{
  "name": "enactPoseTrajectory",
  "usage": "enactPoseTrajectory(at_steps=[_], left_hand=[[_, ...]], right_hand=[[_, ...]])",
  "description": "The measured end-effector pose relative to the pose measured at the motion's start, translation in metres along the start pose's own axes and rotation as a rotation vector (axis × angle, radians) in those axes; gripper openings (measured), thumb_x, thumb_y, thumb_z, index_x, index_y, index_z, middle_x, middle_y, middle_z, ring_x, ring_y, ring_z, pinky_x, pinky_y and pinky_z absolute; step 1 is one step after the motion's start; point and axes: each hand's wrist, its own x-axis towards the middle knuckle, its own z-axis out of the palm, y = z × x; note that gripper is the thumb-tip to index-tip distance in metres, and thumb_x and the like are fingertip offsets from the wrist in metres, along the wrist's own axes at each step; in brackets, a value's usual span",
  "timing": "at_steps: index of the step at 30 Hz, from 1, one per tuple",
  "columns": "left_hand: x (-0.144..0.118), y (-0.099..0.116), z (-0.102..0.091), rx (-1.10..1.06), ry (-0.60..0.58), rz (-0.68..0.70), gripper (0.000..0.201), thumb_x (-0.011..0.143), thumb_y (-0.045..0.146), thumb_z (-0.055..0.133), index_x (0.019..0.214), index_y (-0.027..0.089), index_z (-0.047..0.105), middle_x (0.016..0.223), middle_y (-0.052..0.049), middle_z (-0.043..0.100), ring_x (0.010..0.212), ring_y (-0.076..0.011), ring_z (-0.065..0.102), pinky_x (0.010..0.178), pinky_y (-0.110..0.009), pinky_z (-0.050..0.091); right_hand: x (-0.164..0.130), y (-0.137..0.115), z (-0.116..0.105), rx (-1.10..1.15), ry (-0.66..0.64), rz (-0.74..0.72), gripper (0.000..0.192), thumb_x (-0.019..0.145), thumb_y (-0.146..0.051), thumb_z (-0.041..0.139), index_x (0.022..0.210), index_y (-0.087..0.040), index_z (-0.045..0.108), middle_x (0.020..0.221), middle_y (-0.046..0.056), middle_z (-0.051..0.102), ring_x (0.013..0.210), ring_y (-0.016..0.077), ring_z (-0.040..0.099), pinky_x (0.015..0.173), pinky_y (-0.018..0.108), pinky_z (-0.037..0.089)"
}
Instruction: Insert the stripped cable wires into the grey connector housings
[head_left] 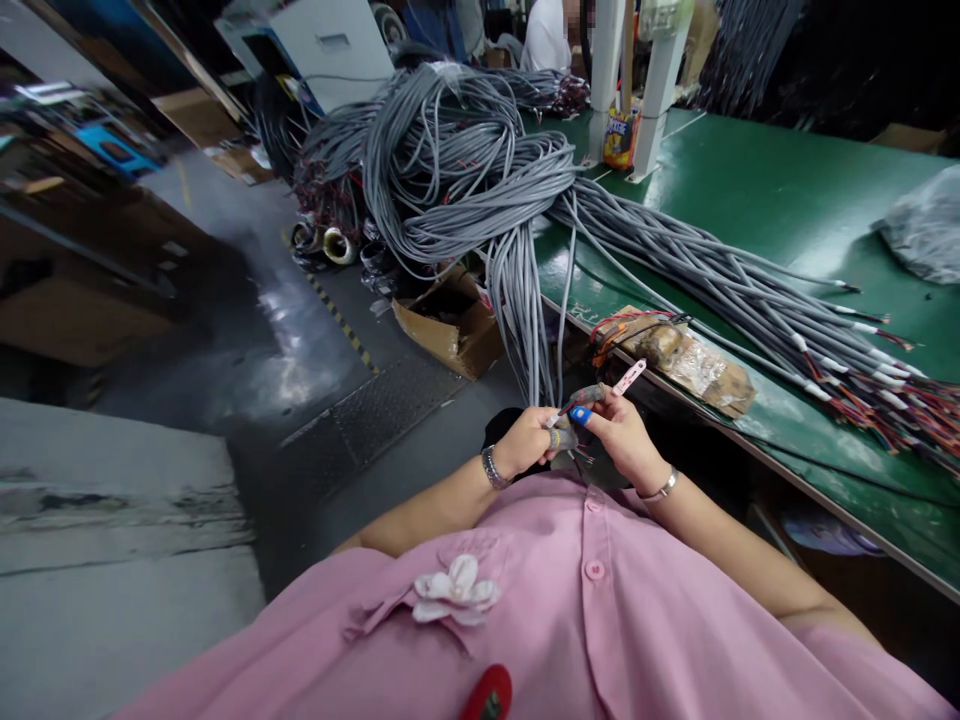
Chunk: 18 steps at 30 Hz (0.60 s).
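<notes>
My left hand (527, 440) is closed on the end of a grey cable, where a white sleeve (553, 420) and thin coloured wires show at the fingertips. Grey wrapping covers some of its fingers. Close beside it, my right hand (628, 440) is closed too, with blue tape (580, 415) on the thumb. A flat pale pink strip with dark marks (630, 376) sticks up out of its grip. Its fingertips meet the wires by the left hand; which of them it pinches is too small to tell. Grey cables (525, 320) hang from the table edge just beyond my hands.
A big heap of grey cables (450, 170) lies across the green table (780, 210), their stripped ends at the right. A taped wooden block (697, 375) sits at the table's front edge. Below stands an open cardboard box (450, 325). Another person (546, 38) is at the back.
</notes>
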Motion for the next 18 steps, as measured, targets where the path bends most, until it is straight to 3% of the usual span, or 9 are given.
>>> enactPoseTrajectory(at_steps=[4,7,11,14,18], left_hand=[[-0.001,0.020,-0.002,-0.201,-0.068,-0.016,0.026,0.067,0.034,0.067,0.057,0.014,0.053,0.039,0.004,0.047,0.030,-0.0045,0.035,0.031,-0.017,0.025],[0.002,0.032,-0.002,-0.291,-0.127,-0.034,0.031,0.067,0.040,0.070,0.063,0.012,0.058,0.039,0.002,0.049,0.029,-0.0056,0.036,0.029,-0.017,0.025],[0.012,0.037,0.007,-0.330,-0.203,-0.056,0.030,0.068,0.038,0.071,0.065,0.011,0.060,0.039,0.001,0.051,0.029,-0.0067,0.038,0.029,-0.017,0.027],[0.021,0.036,0.017,-0.311,-0.229,-0.060,0.028,0.069,0.036,0.071,0.065,0.011,0.060,0.040,0.001,0.052,0.028,-0.0067,0.038,0.029,-0.017,0.028],[0.029,0.036,0.021,-0.302,-0.225,-0.072,0.027,0.069,0.035,0.071,0.068,0.010,0.062,0.040,0.001,0.052,0.028,-0.0070,0.038,0.029,-0.018,0.028]], right_hand=[[-0.007,0.006,-0.023,0.077,0.050,0.058,0.028,0.078,-0.040,0.068,0.099,-0.021,0.068,0.090,0.005,0.070,0.086,0.0183,0.063,0.078,0.031,0.049],[-0.007,0.012,-0.046,0.238,0.070,0.140,0.034,0.083,-0.049,0.062,0.100,-0.020,0.068,0.087,0.006,0.070,0.078,0.0166,0.063,0.073,0.030,0.050],[0.001,0.006,-0.058,0.425,-0.020,0.167,0.043,0.082,-0.060,0.057,0.094,-0.020,0.068,0.091,0.007,0.069,0.072,0.0144,0.060,0.067,0.028,0.051],[0.007,-0.003,-0.054,0.395,-0.034,0.134,0.035,0.078,-0.053,0.066,0.091,-0.021,0.067,0.088,0.004,0.067,0.065,0.0123,0.056,0.059,0.026,0.048],[0.012,-0.001,-0.048,0.177,0.190,-0.083,0.026,0.078,-0.044,0.071,0.074,-0.019,0.064,0.063,-0.002,0.059,0.052,0.0084,0.044,0.051,0.022,0.037]])
